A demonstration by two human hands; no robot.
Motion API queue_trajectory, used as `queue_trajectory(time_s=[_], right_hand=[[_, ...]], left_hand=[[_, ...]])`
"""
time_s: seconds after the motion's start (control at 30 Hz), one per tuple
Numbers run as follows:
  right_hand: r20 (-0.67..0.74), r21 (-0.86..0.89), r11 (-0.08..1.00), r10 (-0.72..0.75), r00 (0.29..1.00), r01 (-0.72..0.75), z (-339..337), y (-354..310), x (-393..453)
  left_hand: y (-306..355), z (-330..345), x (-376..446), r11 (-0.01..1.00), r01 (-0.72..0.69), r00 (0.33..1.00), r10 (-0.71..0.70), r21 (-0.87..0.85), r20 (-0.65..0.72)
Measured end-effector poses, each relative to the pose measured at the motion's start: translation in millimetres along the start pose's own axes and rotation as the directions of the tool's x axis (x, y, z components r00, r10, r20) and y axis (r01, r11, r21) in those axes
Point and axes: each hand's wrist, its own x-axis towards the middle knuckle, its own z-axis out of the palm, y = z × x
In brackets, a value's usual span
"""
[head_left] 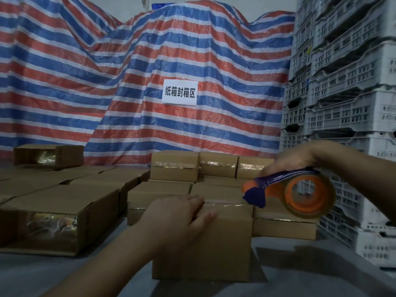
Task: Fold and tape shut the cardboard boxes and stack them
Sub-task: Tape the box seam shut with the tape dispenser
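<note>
Left hand (180,213) lies flat on cardboard box (205,243) lid; right hand (293,159) grips tape dispenser (300,194). Box looks light, stiff-ish, likely slides; pin lid near seam.

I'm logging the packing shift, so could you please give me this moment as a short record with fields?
setting: grey surface in front of a striped tarp with a white sign
box in work: cardboard box, upright, nearest the camera
left hand: rests on the box's top left edge
right hand: grips a tape dispenser, its blade end at the box's top right
tape: clear strip along the box's top seam
behind: taped boxes in rows
left: open-ended boxes
right: stacked white crates
</note>
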Motion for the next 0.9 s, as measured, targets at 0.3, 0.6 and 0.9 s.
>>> queue_trajectory(time_s=[0.3,0.6,0.9], right_hand=[[-0.086,0.183,0.983,-0.01,0.996,0.026,39,31,16],[-0.123,0.278,0.955,-0.074,0.99,0.106,49,47,16],[-0.083,0.128,0.99,-0.051,0.995,0.061,31,64,-19]], left_hand=[[10,-17,11,0.988,-0.033,0.995,0.047,-0.152,0.088],[64,-3,42,0.991,-0.091,0.969,0.11,-0.093,0.222],[63,-3,37,0.995,-0.094,0.979,0.099,-0.037,0.179]])
